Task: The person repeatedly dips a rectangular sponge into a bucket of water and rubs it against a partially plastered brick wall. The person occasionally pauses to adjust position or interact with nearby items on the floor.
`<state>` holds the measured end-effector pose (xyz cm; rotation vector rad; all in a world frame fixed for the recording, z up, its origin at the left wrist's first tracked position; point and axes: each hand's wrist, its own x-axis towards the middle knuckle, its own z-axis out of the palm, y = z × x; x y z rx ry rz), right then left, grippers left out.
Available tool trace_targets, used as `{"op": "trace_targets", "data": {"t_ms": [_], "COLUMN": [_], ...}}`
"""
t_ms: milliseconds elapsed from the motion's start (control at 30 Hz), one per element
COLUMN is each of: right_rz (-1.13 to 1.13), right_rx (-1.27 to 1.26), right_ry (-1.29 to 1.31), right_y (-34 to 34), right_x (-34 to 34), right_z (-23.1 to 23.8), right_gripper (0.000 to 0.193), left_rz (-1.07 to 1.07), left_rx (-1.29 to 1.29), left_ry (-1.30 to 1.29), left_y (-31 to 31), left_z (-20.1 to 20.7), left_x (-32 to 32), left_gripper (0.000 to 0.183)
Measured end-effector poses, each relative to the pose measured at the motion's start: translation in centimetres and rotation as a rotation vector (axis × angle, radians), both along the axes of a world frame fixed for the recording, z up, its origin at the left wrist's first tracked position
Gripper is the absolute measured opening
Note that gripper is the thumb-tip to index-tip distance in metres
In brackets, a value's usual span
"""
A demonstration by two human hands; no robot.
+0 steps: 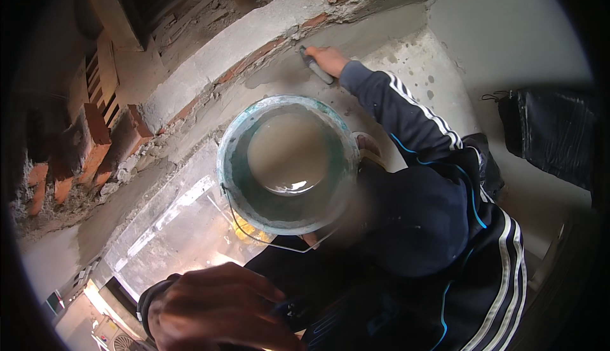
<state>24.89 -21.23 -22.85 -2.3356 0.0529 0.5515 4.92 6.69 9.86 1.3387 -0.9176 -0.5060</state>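
My left hand [219, 306] is close to the camera at the lower left, a dark band around its wrist. Its back faces up and its slightly blurred fingers stretch to the right, with nothing seen in them. Beyond it stands a round bucket [227, 167], stained with pale green and grey, holding murky grey-brown water [289, 151]. A thin wire handle hangs from its near side. A bit of skin [309, 240] shows below the rim; whose it is I cannot tell. My right hand is out of view.
A co-worker in a dark cap [413, 224] and striped jacket presses a trowel [316, 65] on wet mortar along a low wall. Broken bricks [95, 138] edge the left. A black plastic bag [553, 138] is at the right, by a plain wall [508, 27].
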Motion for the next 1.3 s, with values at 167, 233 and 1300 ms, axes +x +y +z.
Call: {"op": "trace_targets", "data": {"t_ms": [167, 233, 1300], "right_rz": [-0.469, -0.449, -0.326], "right_rx": [-0.2, -0.221, 0.298], "right_ry": [-0.137, -0.193, -0.088], "right_y": [-9.5, -16.7, -4.1], "right_x": [-0.3, 2.9, -4.2], "right_z": [2.3, -1.1, 1.0], "right_gripper": [0.055, 0.062, 0.061], "left_rz": [0.235, 0.378, 0.058], "left_rx": [0.135, 0.242, -0.054], "left_ry": [0.23, 0.372, 0.059], "left_y": [-4.4, -7.3, -9.1], "left_z": [1.5, 3.8, -5.2], "left_x": [1.0, 1.6, 6.7], "left_gripper": [0.013, 0.014, 0.055]}}
